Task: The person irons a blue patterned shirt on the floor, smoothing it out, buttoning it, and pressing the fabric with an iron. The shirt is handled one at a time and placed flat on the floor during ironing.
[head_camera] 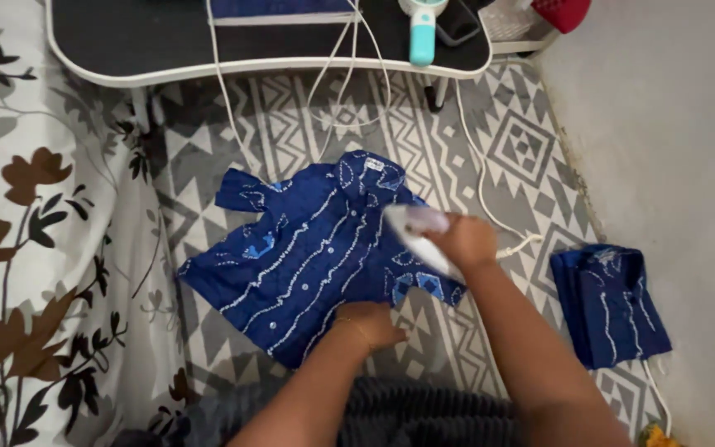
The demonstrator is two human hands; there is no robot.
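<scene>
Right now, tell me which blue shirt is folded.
The blue shirt on the right, by the wall, is folded; the blue shirt under the iron lies spread flat.

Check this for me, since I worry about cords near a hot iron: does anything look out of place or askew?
The white power cords trail loosely across the grey patterned mat, close to the white iron in the right hand. The spread blue patterned shirt lies askew, its hem pinned by the left hand.

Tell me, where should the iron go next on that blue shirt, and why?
Probably a glide toward the collar. The right hand holds the iron on the blue shirt near its right sleeve, while the left hand pins the hem flat.
</scene>
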